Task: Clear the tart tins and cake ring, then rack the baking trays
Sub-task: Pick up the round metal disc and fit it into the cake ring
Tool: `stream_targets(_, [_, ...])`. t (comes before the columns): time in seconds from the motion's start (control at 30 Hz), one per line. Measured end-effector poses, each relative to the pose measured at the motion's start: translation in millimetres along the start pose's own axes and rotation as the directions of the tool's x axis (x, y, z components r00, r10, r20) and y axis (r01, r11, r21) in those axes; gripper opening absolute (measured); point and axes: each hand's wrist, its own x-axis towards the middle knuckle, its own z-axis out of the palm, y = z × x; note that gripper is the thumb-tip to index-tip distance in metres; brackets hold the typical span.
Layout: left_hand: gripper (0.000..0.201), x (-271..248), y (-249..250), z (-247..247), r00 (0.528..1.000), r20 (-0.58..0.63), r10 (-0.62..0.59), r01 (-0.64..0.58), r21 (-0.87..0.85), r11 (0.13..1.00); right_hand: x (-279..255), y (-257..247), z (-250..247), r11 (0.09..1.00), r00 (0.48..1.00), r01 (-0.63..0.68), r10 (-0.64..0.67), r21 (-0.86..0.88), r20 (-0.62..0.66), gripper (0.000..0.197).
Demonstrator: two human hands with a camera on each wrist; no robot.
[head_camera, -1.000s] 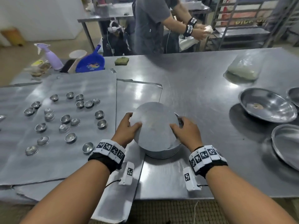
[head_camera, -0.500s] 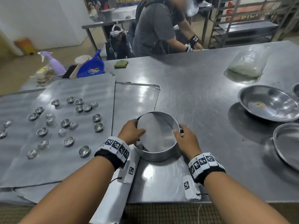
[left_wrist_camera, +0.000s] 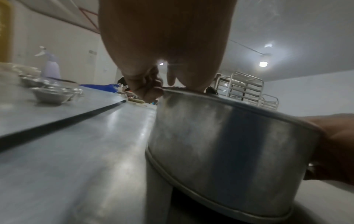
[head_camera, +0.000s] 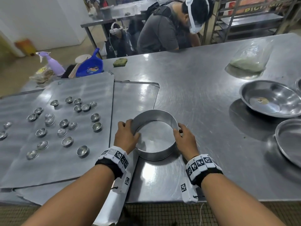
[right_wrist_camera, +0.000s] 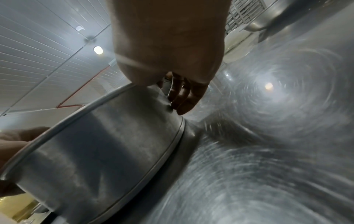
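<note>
A round metal cake ring (head_camera: 156, 154) stands near the table's front, half on a flat baking tray (head_camera: 135, 98). A loose round disc (head_camera: 154, 137) lies flat inside it. My left hand (head_camera: 127, 136) grips the ring's left rim, thumb inside and fingers outside. My right hand (head_camera: 184, 139) grips the right rim. The left wrist view shows the ring's wall (left_wrist_camera: 220, 144) below my left hand (left_wrist_camera: 162, 45). In the right wrist view my right hand's fingers (right_wrist_camera: 182, 98) lie against the ring (right_wrist_camera: 107, 144). Several small tart tins (head_camera: 65, 123) are scattered on a larger tray (head_camera: 97, 160) to the left.
Two wide steel bowls (head_camera: 270, 98) (head_camera: 290, 141) sit at the right, a bag of dough (head_camera: 249, 61) behind them. A blue dustpan (head_camera: 91, 66), purple spray bottle (head_camera: 53, 62) and green sponge (head_camera: 120, 61) lie at the back left. A person (head_camera: 162, 30) bends beyond the table; a rack (head_camera: 252, 18) stands behind.
The round disc, which both hands held tilted over the ring, has dropped flat inside it. Both hands have shifted onto the ring's rim.
</note>
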Motion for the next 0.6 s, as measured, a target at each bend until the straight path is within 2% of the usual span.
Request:
stream_targets(0.1, [0.059, -5.3, -10.3, 2.3, 0.998, -0.007, -0.069, 0.065, -0.244, 0.967, -0.7, 4.4, 1.4, 1.000, 1.000, 0.004, -0.004, 0.009, 0.005, 0.041])
stream_targets(0.23, [0.050, -13.9, -22.7, 5.0, 0.993, 0.065, -0.101, 0.120, -0.490, 0.863, -3.2, 7.8, 0.5, 1.000, 1.000, -0.003, 0.003, 0.020, 0.029, 0.044])
stream_targets(0.3, [0.049, -17.0, -24.8, 6.8, 0.993, 0.090, -0.077, 0.114, -0.551, 0.827, -4.9, 8.6, -2.6, 0.999, 1.000, -0.011, 0.011, 0.031, 0.029, 0.044])
stream_targets(0.47, [0.040, -21.9, -16.0, 16.2, 0.986, 0.166, 0.027, 0.097, -0.694, 0.713, -12.6, 10.4, -23.5, 0.991, 0.995, -0.077, 0.083, 0.111, -0.055, 0.022])
stream_targets(0.53, [0.038, -23.2, -9.0, 20.7, 0.978, 0.184, 0.093, 0.072, -0.726, 0.684, -16.7, 13.9, -33.2, 0.986, 0.993, -0.086, 0.096, 0.140, -0.068, 0.021])
stream_targets(0.6, [0.039, -22.5, -2.0, 24.2, 0.968, 0.210, 0.139, 0.065, -0.742, 0.667, -21.1, 18.6, -43.0, 0.983, 0.993, -0.093, 0.104, 0.157, -0.060, 0.029])
